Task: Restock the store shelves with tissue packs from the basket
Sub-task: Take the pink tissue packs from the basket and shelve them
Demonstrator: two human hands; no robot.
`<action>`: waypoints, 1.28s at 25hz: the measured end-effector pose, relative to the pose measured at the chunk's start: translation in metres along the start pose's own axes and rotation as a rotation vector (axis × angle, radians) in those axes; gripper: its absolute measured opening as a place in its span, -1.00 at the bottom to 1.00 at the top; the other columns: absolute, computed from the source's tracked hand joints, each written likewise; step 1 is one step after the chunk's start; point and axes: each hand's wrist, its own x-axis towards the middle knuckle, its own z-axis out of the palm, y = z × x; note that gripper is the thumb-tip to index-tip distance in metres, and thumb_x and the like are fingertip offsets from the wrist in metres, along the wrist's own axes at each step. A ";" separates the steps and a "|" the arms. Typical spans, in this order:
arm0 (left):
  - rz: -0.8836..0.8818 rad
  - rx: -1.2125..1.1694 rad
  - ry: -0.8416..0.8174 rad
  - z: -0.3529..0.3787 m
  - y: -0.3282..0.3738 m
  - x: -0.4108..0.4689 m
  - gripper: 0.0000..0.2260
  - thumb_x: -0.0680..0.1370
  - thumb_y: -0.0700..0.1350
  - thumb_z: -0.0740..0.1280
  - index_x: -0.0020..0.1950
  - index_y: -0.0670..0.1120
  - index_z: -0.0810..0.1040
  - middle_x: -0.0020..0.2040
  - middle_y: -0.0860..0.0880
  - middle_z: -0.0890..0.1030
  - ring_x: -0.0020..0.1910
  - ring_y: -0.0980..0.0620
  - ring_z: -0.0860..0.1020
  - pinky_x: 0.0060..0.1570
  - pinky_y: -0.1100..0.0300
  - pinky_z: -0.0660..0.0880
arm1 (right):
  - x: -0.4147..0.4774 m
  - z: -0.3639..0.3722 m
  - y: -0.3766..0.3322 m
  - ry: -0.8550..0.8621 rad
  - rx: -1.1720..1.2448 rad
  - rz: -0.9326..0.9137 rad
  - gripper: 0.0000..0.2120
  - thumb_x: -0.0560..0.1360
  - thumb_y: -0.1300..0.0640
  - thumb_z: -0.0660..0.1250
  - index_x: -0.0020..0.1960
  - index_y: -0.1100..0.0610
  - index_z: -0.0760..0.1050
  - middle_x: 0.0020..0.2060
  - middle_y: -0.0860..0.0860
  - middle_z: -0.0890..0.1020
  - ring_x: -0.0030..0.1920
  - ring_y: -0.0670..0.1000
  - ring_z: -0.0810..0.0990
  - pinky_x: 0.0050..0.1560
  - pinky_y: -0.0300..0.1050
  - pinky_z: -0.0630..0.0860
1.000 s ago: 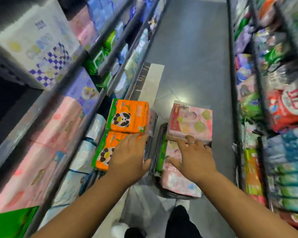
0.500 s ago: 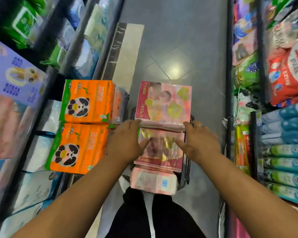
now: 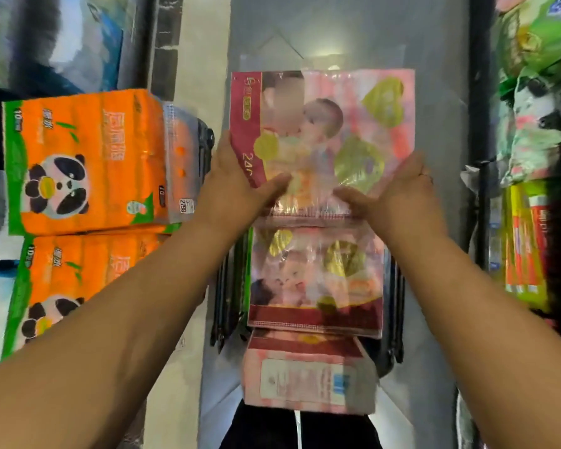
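A: Floor?
B: Grey floor (image 3: 434, 43), smooth. One faint tile seam (image 3: 285, 40) runs diagonally. Narrow aisle.
A: Light?
B: One bright glare (image 3: 332, 56) on the floor, mid-aisle, at the far end. Source is out of view.
A: Sides?
B: Left shelf (image 3: 140, 34) and right shelf (image 3: 480, 92) flank the aisle. Dark frames, both stocked. Pale strip (image 3: 201, 43) lies along the foot of the left one, with a dark blocky edge (image 3: 166, 43) on its shelf side.
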 end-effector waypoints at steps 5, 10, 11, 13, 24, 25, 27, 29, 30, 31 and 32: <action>-0.109 -0.230 0.003 0.014 -0.008 0.002 -0.04 0.20 0.26 0.55 0.48 0.01 0.20 0.28 0.07 0.51 0.21 0.05 0.53 0.17 -0.02 0.54 | 0.011 0.013 0.005 0.027 0.365 0.070 0.04 0.05 -0.24 0.62 0.29 0.18 0.16 0.24 0.18 0.43 0.19 0.19 0.48 0.10 0.06 0.50; -0.147 -0.281 0.049 -0.004 -0.004 -0.048 -0.16 0.29 0.09 0.59 0.44 0.04 0.21 0.26 0.08 0.49 0.19 0.04 0.52 0.17 -0.05 0.53 | -0.024 -0.001 0.005 0.028 0.326 0.013 -0.03 0.12 -0.13 0.64 0.28 0.20 0.17 0.22 0.21 0.43 0.20 0.21 0.45 0.10 0.07 0.48; -0.160 -0.300 0.070 -0.013 0.000 -0.062 -0.14 0.27 0.10 0.60 0.43 0.05 0.20 0.24 0.08 0.48 0.18 0.03 0.52 0.16 -0.06 0.53 | -0.037 -0.008 0.004 0.028 0.329 -0.007 -0.02 0.12 -0.13 0.64 0.29 0.20 0.16 0.23 0.20 0.42 0.20 0.19 0.45 0.08 0.04 0.47; -0.189 -0.343 0.111 -0.039 0.005 -0.092 -0.08 0.20 0.18 0.60 0.42 0.10 0.19 0.25 0.05 0.47 0.18 -0.03 0.54 0.12 -0.09 0.55 | -0.065 -0.022 -0.002 0.002 0.373 -0.058 0.02 0.09 -0.15 0.64 0.33 0.16 0.16 0.25 0.14 0.41 0.21 0.14 0.45 0.10 0.03 0.48; -0.338 -0.423 0.495 -0.197 0.069 -0.302 -0.04 0.09 0.24 0.61 0.35 0.21 0.18 0.24 0.02 0.49 0.16 -0.01 0.55 0.09 -0.06 0.56 | -0.228 -0.131 -0.097 -0.258 0.366 -0.448 0.36 -0.25 -0.45 0.53 0.44 -0.17 0.04 0.32 0.06 0.38 0.25 0.16 0.47 0.06 0.23 0.58; -0.363 -0.434 0.552 -0.214 0.074 -0.324 -0.02 0.05 0.27 0.61 0.35 0.21 0.18 0.22 0.03 0.50 0.14 -0.01 0.56 0.07 -0.08 0.56 | -0.247 -0.138 -0.109 -0.282 0.363 -0.520 0.35 -0.23 -0.43 0.54 0.44 -0.15 0.04 0.34 0.04 0.37 0.28 0.14 0.44 0.15 0.21 0.53; -0.391 -0.420 0.632 -0.248 0.083 -0.361 0.00 0.03 0.26 0.60 0.35 0.15 0.17 0.20 0.05 0.50 0.11 0.03 0.55 0.09 -0.05 0.55 | -0.279 -0.151 -0.133 -0.318 0.377 -0.624 0.30 -0.15 -0.35 0.60 0.45 -0.16 0.04 0.36 0.01 0.34 0.34 0.09 0.40 0.25 0.17 0.47; -0.398 -0.390 0.712 -0.278 0.087 -0.394 -0.08 0.07 0.19 0.60 0.29 0.16 0.18 0.15 0.10 0.51 0.06 0.10 0.55 0.05 0.05 0.54 | -0.314 -0.162 -0.159 -0.344 0.381 -0.725 0.25 -0.12 -0.35 0.60 0.43 -0.21 0.05 0.37 -0.02 0.33 0.34 0.10 0.41 0.13 0.20 0.55; -0.393 -0.384 0.758 -0.294 0.086 -0.411 -0.13 0.10 0.14 0.62 0.25 0.19 0.18 0.11 0.14 0.51 0.03 0.15 0.55 -0.01 0.12 0.54 | -0.334 -0.166 -0.173 -0.339 0.364 -0.781 0.23 -0.14 -0.38 0.57 0.41 -0.23 0.07 0.35 -0.04 0.34 0.30 0.11 0.44 0.05 0.21 0.58; -0.383 -0.381 0.805 -0.311 0.084 -0.428 -0.15 0.12 0.09 0.64 0.24 0.21 0.19 0.10 0.16 0.51 0.01 0.19 0.54 -0.07 0.19 0.52 | -0.352 -0.168 -0.187 -0.321 0.345 -0.833 0.22 -0.15 -0.39 0.55 0.40 -0.21 0.08 0.32 -0.04 0.36 0.27 0.10 0.45 0.03 0.21 0.58; -0.371 -0.379 0.849 -0.328 0.081 -0.444 -0.13 0.14 0.06 0.64 0.28 0.20 0.19 0.11 0.16 0.52 0.02 0.20 0.54 -0.09 0.23 0.49 | -0.370 -0.171 -0.203 -0.296 0.326 -0.885 0.23 -0.14 -0.40 0.53 0.42 -0.17 0.07 0.31 -0.02 0.36 0.27 0.10 0.45 0.08 0.21 0.55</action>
